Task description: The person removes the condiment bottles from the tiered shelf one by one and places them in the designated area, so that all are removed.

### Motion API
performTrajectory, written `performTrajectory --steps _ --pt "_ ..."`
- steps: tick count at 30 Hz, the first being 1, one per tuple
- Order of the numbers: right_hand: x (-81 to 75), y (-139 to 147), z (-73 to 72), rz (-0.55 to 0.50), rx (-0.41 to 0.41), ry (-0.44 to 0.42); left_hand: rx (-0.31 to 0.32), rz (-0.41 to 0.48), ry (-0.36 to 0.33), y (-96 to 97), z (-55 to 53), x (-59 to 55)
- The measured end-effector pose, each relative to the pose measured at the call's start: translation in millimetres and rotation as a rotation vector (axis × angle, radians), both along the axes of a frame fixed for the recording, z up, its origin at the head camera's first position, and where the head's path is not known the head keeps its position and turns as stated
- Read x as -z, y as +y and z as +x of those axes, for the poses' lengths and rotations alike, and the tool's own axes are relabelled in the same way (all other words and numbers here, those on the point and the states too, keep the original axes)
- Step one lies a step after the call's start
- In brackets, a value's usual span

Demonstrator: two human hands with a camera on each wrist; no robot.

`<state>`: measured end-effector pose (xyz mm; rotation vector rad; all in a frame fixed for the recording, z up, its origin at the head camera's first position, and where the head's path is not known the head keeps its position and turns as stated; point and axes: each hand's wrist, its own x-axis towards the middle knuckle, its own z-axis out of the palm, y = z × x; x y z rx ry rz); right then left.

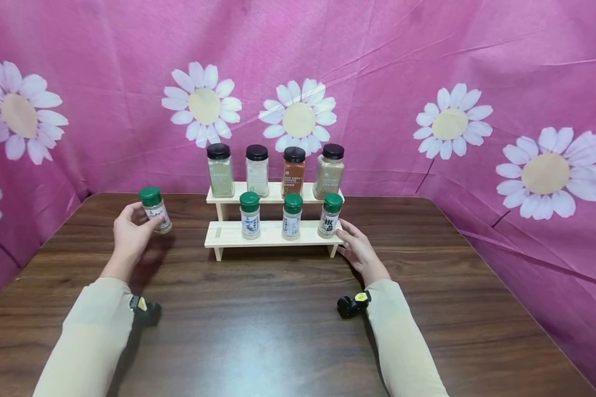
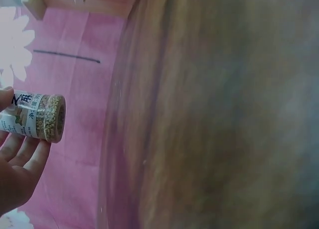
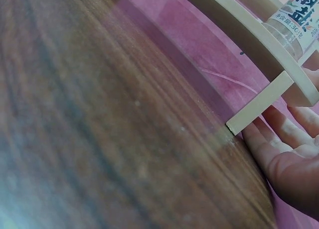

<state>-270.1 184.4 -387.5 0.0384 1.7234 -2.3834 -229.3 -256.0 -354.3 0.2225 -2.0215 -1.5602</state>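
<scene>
My left hand (image 1: 131,231) pinches a green-capped spice jar (image 1: 157,212) above the table, left of a two-tier wooden spice rack (image 1: 273,241). In the left wrist view the jar (image 2: 47,117) is clear, filled with pale seeds, with thumb on one side and fingers beneath. My right hand (image 1: 360,251) grips the right end of the rack's lower shelf, thumb at its edge and fingers below and beside the leg (image 3: 261,104). Three green-capped jars stand on the lower shelf; the rightmost jar (image 1: 329,218) is close to this thumb.
Several black-capped jars line the upper shelf, among them a red-brown pepper jar (image 1: 293,173) and a green one (image 1: 221,173). The rack stands toward the back of a dark wooden table (image 1: 258,342). Behind it hangs a pink cloth (image 1: 377,110) with daisies.
</scene>
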Motion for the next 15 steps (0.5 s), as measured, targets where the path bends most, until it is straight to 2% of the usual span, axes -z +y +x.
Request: performTrajectory --steps 1,3,6,7,11,15 --pt "0.2 0.0 0.2 0.001 0.002 0.0 -0.024 -0.038 -0.026 -1.4 -1.6 -0.3" --pt "0.2 -0.1 0.6 0.0 0.006 -0.001 -0.046 -0.061 -0.047 -5.2 -5.3 -0.2" --pt "0.1 -0.1 0.8 0.001 0.011 0.001 -0.094 -0.054 -0.093 -11.1 -12.8 -0.1" --pt "0.2 0.0 0.7 0.003 0.009 0.003 -0.11 -0.078 -0.108 -13.1 -15.4 0.0" --pt "0.5 -0.4 0.4 -0.009 0.01 0.002 -0.161 -0.044 -0.161 -19.3 -24.6 -1.3" --pt "0.4 -1.2 0.2 -0.013 0.009 0.008 -0.192 0.039 -0.183 -24.5 -30.5 -4.7"
